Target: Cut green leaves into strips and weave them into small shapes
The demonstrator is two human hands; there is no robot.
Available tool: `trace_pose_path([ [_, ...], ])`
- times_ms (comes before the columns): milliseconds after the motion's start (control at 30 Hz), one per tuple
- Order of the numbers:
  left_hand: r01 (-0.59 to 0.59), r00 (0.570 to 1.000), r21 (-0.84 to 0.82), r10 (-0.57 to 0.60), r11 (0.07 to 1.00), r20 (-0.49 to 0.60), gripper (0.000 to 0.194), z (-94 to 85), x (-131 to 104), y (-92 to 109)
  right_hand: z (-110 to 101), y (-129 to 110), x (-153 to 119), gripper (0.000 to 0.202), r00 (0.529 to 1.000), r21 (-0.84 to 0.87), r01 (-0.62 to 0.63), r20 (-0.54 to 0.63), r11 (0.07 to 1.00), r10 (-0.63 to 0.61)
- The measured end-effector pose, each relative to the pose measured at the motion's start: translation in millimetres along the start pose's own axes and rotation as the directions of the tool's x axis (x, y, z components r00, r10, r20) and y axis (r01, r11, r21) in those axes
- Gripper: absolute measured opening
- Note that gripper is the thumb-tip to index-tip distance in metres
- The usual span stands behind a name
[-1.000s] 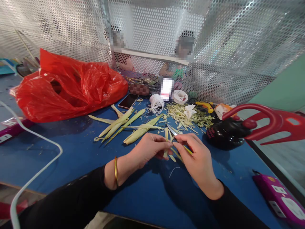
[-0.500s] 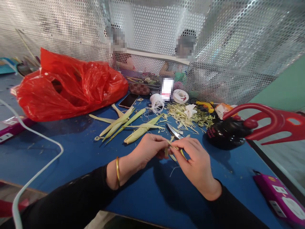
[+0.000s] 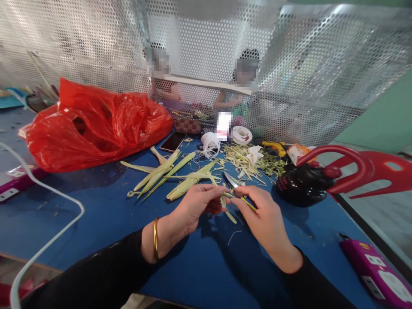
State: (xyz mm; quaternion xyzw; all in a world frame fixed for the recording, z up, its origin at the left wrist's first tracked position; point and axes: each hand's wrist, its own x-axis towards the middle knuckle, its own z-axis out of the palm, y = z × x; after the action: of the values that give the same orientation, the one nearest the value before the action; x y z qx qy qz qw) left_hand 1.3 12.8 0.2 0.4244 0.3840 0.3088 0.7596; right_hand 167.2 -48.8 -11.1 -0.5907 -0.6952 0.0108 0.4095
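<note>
My left hand pinches a pale green corn husk strip between thumb and fingertips; one end hangs down over the table. My right hand is closed at the fingertips on the same strip, close to the left fingers. Just behind the right fingers lie scissors, with the blades pointing away and a yellow handle partly hidden by that hand. Several larger corn husks are spread to the left, beyond my left hand. A short white thread rests on the table below the strip.
Farther back are a heap of husk scraps, a thread spool, a ribbon roll and a dark phone. A red plastic bag stands left; a black kettle and purple power strip are right. A white cable crosses the left.
The husk strip has turned, and a longer end now hangs below the fingers. My hands have moved slightly, staying close together. The view has tilted a little upward.
</note>
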Motion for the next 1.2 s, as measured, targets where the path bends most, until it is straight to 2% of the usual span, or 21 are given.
trace_pose_path([
  [100,-0.009,1.000,0.064,0.010,0.998,-0.019,0.026,0.4,0.0,-0.8,1.0,0.7,2.4,0.012,0.995,0.044,-0.001,0.100,0.999,-0.004],
  [333,-0.002,0.998,0.174,0.014,0.985,-0.066,0.025,-0.3,1.6,0.0,-0.9,-3.1,2.4,0.020,0.993,-0.015,0.082,0.089,0.997,-0.080],
  [567,0.033,0.997,0.219,-0.017,0.975,-0.071,0.028,-1.7,3.3,3.5,1.4,-1.3,2.1,0.022,0.993,-0.001,0.056,0.107,0.998,-0.056],
  [733,0.010,0.996,0.209,0.007,0.978,-0.084,0.024,-1.3,4.2,3.7,2.7,1.2,2.3,0.022,0.991,-0.013,0.053,0.125,0.999,-0.051],
  [867,-0.058,0.995,0.203,0.073,0.977,-0.070,0.021,-0.7,3.7,4.9,1.7,4.6,4.5,0.020,0.987,0.008,-0.035,0.157,0.999,0.033],
  [967,-0.081,0.995,0.226,0.091,0.971,-0.036,0.023,-0.6,2.8,5.7,-0.6,4.1,7.4,0.018,0.968,0.099,-0.146,0.221,0.984,0.122],
  [1100,-0.092,0.995,0.299,0.098,0.950,-0.007,0.022,-2.7,2.0,5.9,-1.8,1.0,9.2,0.019,0.940,0.195,-0.192,0.319,0.962,0.123],
  [1200,-0.125,0.992,0.384,0.126,0.915,0.021,0.021,-5.8,0.1,5.8,-0.5,1.8,7.5,0.012,0.959,0.191,-0.201,0.240,0.961,0.153],
])
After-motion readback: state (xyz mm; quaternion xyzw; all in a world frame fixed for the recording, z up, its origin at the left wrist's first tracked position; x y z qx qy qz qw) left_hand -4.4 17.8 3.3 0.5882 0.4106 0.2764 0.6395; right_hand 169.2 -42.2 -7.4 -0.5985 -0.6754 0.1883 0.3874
